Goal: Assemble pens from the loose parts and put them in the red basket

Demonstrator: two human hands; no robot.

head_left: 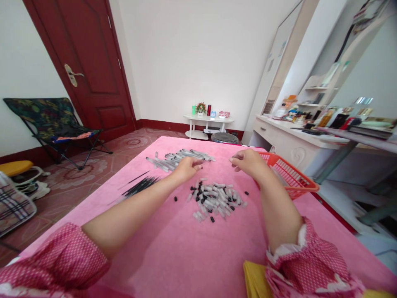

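My left hand [187,169] hovers at the front edge of a pile of clear pen barrels [169,161] with dark ends. Its fingers are pinched together; a small dark spot shows at the tips, but I cannot make out what they hold. To the right, my right hand [248,162] is raised with thumb and fingers curled together, and anything between them is too small to tell. Below and between the hands lies a heap of clear pen caps [218,200] mixed with small black plugs [212,219]. Thin black pen refills [141,185] lie in a bundle left of my left forearm.
A red plastic basket [291,176] stands at the right edge of the pink-covered table [186,256]. Yellow cloth [256,278] shows by my right sleeve. Beyond are a dressing table [288,134] with bottles, a low white stand [206,118] and a folding chair [58,124].
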